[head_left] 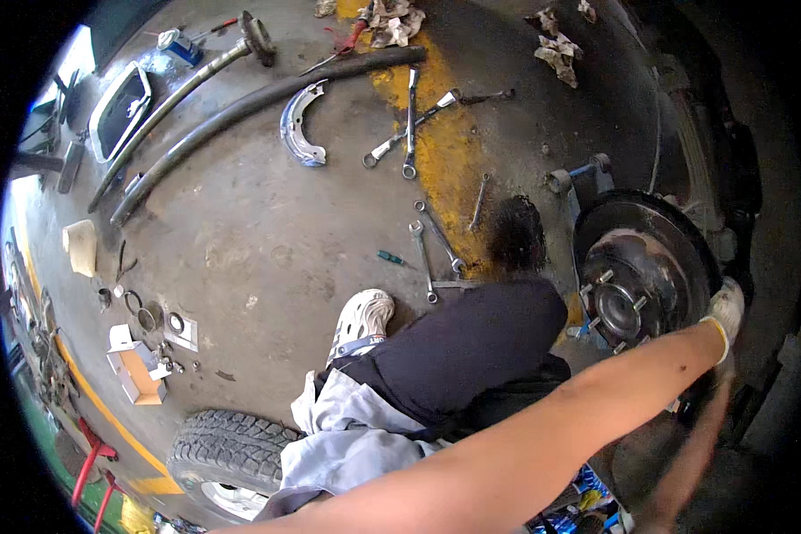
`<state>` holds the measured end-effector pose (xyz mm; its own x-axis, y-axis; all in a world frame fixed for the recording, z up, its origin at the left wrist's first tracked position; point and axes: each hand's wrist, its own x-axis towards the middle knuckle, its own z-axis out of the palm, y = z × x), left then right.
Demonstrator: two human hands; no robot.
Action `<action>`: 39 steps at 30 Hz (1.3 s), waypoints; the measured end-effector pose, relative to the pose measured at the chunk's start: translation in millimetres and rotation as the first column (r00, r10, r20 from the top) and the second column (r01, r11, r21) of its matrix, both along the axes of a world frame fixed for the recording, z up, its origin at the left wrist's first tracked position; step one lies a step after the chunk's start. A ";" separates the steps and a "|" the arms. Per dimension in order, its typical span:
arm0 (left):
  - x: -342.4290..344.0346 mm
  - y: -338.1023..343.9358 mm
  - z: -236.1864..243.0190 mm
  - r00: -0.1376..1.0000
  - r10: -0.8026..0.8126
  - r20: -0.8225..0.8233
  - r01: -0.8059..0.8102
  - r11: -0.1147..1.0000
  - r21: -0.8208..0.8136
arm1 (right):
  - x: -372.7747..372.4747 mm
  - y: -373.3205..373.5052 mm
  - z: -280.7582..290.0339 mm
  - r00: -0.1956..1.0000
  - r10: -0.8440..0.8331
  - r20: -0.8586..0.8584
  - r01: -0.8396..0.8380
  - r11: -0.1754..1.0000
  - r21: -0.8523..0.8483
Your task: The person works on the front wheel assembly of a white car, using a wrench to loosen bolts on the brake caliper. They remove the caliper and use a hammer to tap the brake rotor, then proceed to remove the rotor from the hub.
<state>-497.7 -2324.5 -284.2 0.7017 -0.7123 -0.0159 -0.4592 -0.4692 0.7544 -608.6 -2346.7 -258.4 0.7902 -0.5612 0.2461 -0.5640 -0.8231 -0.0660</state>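
Observation:
My left hand [728, 307], in a white work glove, reaches to the right rim of a dark brake drum [641, 218]. Its fingers are mostly hidden at the rim's far side, so I cannot make out their grip. Wheel studs stand around the hub [616, 307] at the drum's centre. My right forearm [690, 463] rises blurred at the lower right, and the hand at its end is hidden behind my left wrist. A blue metal arm [583, 171] sits beside the drum's upper left.
Several wrenches [423, 258], a green-handled screwdriver [390, 257], a brake shoe [300, 129] and a long dark bar [267, 116] lie on the floor. A tyre [227, 436] lies at the lower left, near an open small box [138, 369]. Crumpled rags [556, 58] lie at the far side.

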 end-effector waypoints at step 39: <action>17.0 68.7 4.6 0.812 -0.332 0.480 0.305 0.943 0.136 | 53.5 309.1 -437.3 0.621 0.464 -0.631 -0.217 0.876 0.430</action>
